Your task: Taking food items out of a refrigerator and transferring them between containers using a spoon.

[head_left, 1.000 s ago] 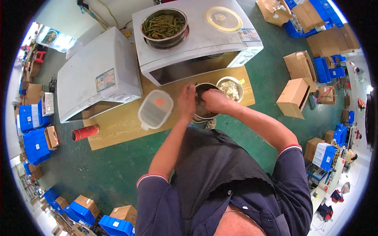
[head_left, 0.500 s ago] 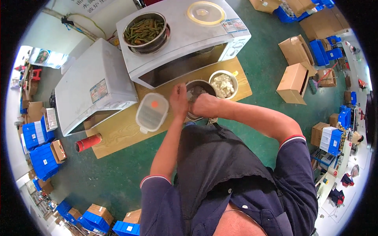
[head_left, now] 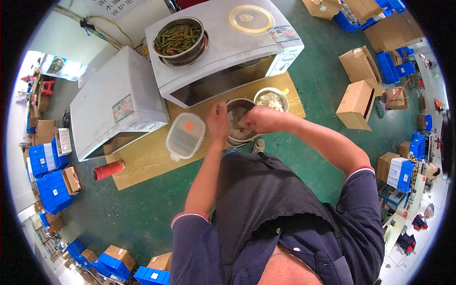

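Note:
A round metal pot (head_left: 245, 103) stands at the table's near edge, with whitish rice-like food (head_left: 236, 124) inside. My left hand (head_left: 217, 124) is closed at the pot's left rim and appears to grip it. Over the pot's right side, my right hand (head_left: 264, 119) is closed with its fingertips pointing down into the pot; whatever it holds is hidden. Just behind that hand sits a white bowl (head_left: 286, 100) filled with cooked white rice (head_left: 271, 101). Left of my left hand lies a translucent plastic container (head_left: 183, 142) with an orange spot.
Behind the pot is a white microwave (head_left: 213, 42) carrying a metal bowl of green beans (head_left: 178, 39) and a round lid (head_left: 251, 19). A second microwave (head_left: 111, 102) stands at left, near a red cylinder (head_left: 109, 170). Cardboard boxes (head_left: 355, 104) lie on the green floor at right.
My right hand has moved rightward, away from my left hand, uncovering more of the pot's inside. My left hand stays at the rim. The whole view has shifted slightly.

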